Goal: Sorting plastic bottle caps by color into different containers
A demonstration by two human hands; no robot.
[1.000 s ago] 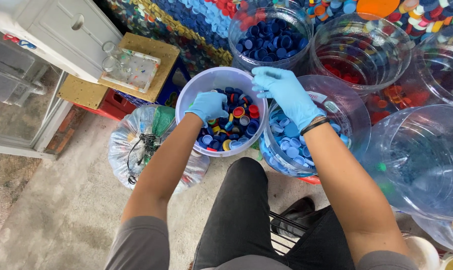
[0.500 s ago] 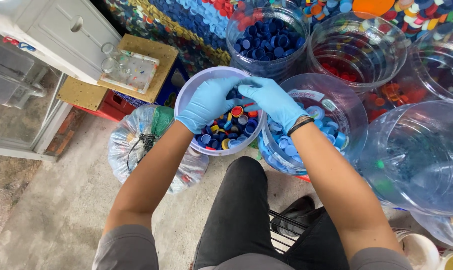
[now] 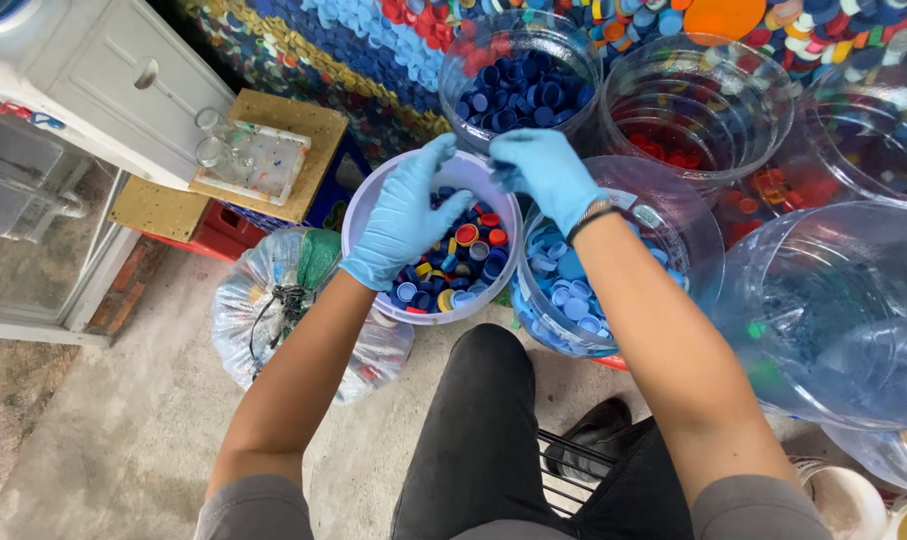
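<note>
Fingers: the left hand (image 3: 403, 215), in a light blue glove, lies over the near-left part of the white bucket (image 3: 358, 215), fingers extended and loosely together, thumb out toward the middle; they pinch nothing that can be seen. The right hand (image 3: 543, 170), also gloved, sits over the far rim of the same bucket, fingers curled inward toward the left hand. Whether a cap is held under them cannot be told.

Work in hand: the bucket holds mixed bottle caps (image 3: 463, 262), dark blue, red, orange, yellow and light blue. By judgement the step is picking through this mixed lot by colour. The next move calls for closing on single caps without dragging neighbours, and for keeping each colour to its own container.

Surroundings: just right of the bucket, touching it, stands a clear tub of light blue caps (image 3: 573, 295). Farther off are a clear tub of dark blue caps (image 3: 523, 90) and, to its right, a clear tub of red caps (image 3: 673, 150), sparsely filled. A large clear jug (image 3: 833, 310) lies at right. At near left is a tied plastic bag (image 3: 273, 300).

Surface and room: no bench; everything stands on a bare concrete floor (image 3: 103, 440). A wall covered with bottle caps (image 3: 373, 40) runs along the far side; a wooden crate (image 3: 273, 160) and a white cabinet (image 3: 103, 80) stand at left.
</note>
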